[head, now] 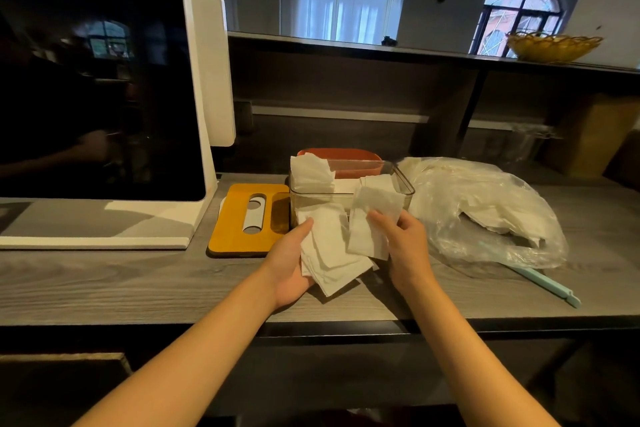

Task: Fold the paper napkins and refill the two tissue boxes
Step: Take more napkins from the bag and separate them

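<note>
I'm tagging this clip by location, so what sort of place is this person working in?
Probably a café or restaurant service counter. A point-of-sale screen stands on the counter, a raised customer ledge runs behind it, and napkins are being refilled into a clear tissue box.

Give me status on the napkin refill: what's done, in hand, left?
Done: lid is off, and some napkins stand in the clear box. In hand: the left hand holds a fanned stack of napkins; the right hand holds one napkin. Left: load those, work through the plastic bag, fill the red box behind, whose contents are hidden.
</note>
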The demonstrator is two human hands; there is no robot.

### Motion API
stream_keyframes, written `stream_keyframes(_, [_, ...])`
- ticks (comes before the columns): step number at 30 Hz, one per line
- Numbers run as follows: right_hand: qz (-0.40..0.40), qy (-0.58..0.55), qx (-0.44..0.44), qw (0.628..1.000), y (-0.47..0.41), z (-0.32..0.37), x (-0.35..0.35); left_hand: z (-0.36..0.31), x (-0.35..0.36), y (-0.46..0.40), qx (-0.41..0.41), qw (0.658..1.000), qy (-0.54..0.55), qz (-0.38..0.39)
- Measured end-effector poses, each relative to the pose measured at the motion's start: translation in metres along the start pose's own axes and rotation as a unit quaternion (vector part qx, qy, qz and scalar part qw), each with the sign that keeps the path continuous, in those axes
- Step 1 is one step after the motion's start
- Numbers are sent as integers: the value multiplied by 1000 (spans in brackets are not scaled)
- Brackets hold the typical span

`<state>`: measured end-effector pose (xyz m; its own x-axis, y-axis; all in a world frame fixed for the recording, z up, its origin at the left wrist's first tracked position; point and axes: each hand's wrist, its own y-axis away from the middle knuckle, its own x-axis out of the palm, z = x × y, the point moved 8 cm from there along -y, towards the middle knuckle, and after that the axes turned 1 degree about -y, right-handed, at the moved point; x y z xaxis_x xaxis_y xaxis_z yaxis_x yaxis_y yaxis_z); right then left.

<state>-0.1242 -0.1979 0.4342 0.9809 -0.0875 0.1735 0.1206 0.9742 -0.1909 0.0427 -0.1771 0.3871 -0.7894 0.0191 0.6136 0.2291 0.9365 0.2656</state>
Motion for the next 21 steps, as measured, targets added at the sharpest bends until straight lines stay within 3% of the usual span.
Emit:
stream_keyframes(6, [-14,-91,38,995,-1,0,-6,2,0,1,7,996,-89,5])
stream_keyframes(13, [103,132,-18,986,8,-9,30,1,6,1,12,998,-54,22])
stream_keyframes(21, [127,194,-51,971,8,-9,34,-1,12,7,37,989,-133,55])
